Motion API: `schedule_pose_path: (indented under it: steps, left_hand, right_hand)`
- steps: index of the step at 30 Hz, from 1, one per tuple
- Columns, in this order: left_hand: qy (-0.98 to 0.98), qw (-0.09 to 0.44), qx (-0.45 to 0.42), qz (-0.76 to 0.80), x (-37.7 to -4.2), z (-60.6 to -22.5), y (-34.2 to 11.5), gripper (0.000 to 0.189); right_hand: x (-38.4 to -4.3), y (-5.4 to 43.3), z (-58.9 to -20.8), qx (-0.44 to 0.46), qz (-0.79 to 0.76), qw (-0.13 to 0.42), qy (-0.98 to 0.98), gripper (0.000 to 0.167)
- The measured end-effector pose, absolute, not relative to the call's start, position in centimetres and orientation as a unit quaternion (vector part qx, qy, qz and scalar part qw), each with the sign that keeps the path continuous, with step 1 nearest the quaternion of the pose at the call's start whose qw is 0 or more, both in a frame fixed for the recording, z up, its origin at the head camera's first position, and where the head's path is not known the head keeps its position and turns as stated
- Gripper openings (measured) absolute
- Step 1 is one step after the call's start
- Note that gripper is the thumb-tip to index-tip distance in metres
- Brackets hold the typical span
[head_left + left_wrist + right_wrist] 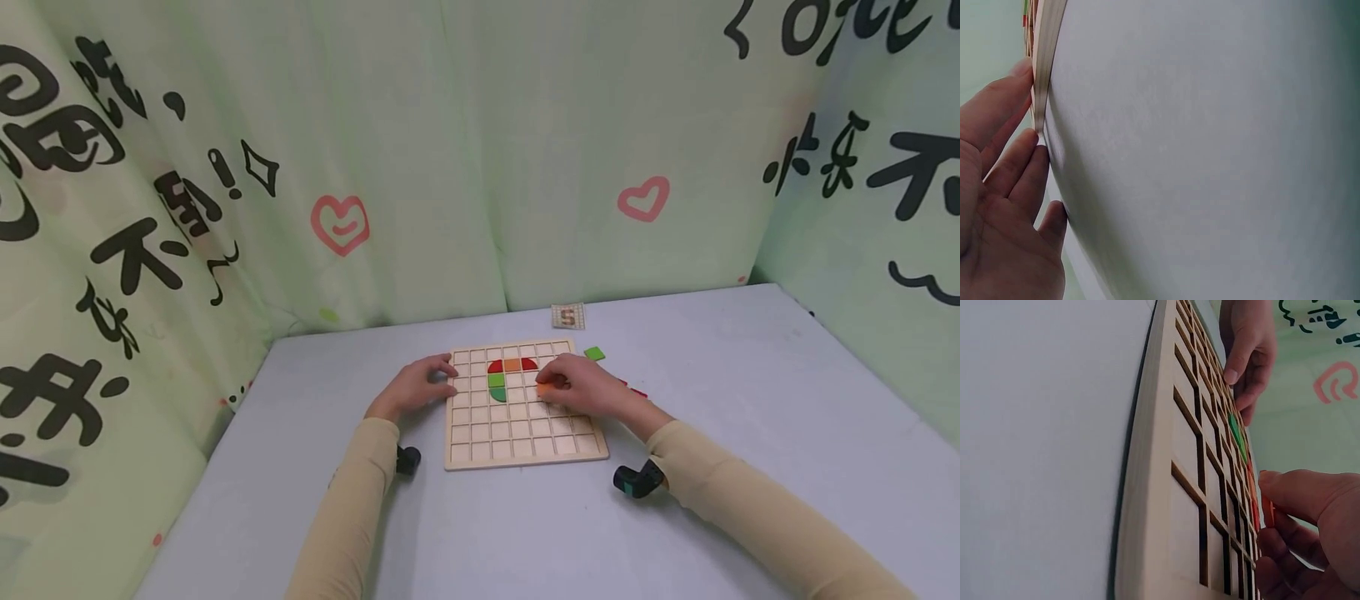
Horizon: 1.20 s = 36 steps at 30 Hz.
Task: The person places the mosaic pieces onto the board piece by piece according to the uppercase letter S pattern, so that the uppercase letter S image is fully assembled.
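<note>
A wooden grid board lies flat on the table. My left hand rests at its left edge, thumb and fingertips touching the rim, fingers nearly straight in the left wrist view. Over the board's right half, my right hand pinches an orange tile between thumb and fingers. Set in the grid are a red rounded tile, an orange square, another red rounded tile, a light green square and a dark green rounded tile.
A loose green tile lies right of the board. Red pieces show partly behind my right forearm. Beyond the board, near the back table edge, is a small patterned card. Printed curtains stand behind and at both sides.
</note>
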<state>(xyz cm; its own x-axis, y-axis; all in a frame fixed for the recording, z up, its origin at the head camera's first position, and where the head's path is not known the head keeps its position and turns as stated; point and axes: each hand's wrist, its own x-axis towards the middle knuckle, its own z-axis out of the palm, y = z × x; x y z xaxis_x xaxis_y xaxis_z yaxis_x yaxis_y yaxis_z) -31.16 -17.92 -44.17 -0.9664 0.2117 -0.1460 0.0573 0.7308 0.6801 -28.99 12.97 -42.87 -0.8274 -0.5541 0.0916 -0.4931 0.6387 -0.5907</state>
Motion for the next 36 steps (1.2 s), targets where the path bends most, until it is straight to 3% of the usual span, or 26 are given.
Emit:
schedule_pose_path:
  steps: [36]
  left_hand:
    - [0.925,0.115,0.07,0.355,-31.1,-43.8,-17.8,0.026]
  right_hand:
    - [-30.0,8.5,-43.3,-0.311,-0.276,0.047,0.908,0.022]
